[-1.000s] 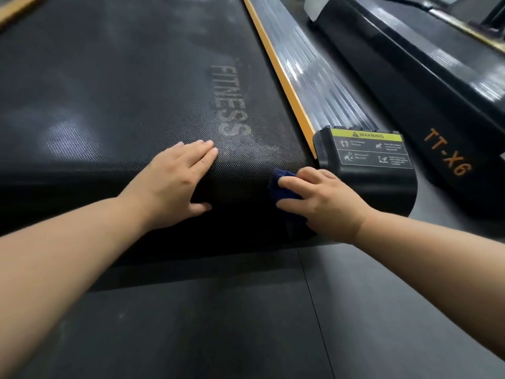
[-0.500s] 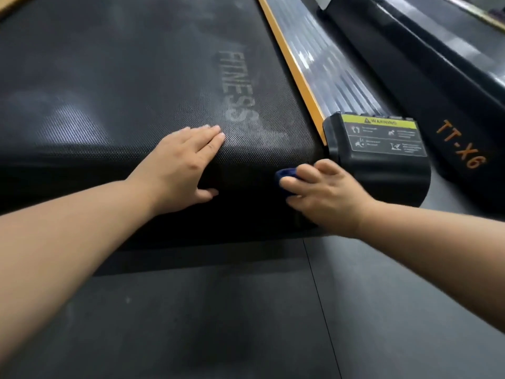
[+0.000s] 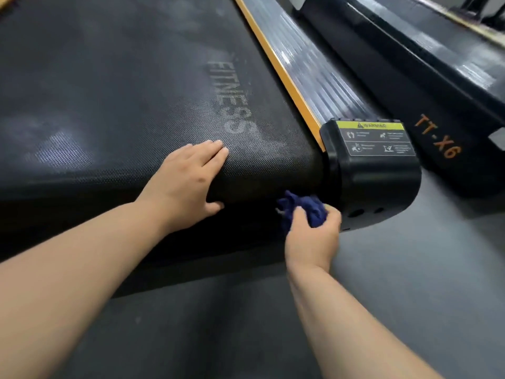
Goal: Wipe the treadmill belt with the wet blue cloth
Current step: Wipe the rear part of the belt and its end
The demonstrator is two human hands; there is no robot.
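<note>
The black textured treadmill belt (image 3: 123, 105) fills the upper left, with faded "FITNESS" lettering near its rear right corner. My left hand (image 3: 185, 184) lies flat on the belt's rounded rear edge, fingers straight and thumb hooked over the curve. My right hand (image 3: 311, 236) grips a crumpled dark blue cloth (image 3: 303, 209) just below the belt's rear right corner, beside the end cap. The cloth bunches up above my fingers.
A black plastic end cap (image 3: 377, 181) with a yellow warning label stands right of the cloth. An orange strip and ribbed side rail (image 3: 308, 67) run along the belt's right edge. A second treadmill (image 3: 437, 110) marked "TT-X6" sits at right. Grey floor (image 3: 410, 296) lies below.
My right hand has dropped lower off the belt corner and turned, so the blue cloth now shows bunched above my fingers. My left hand stays pressed on the belt edge.
</note>
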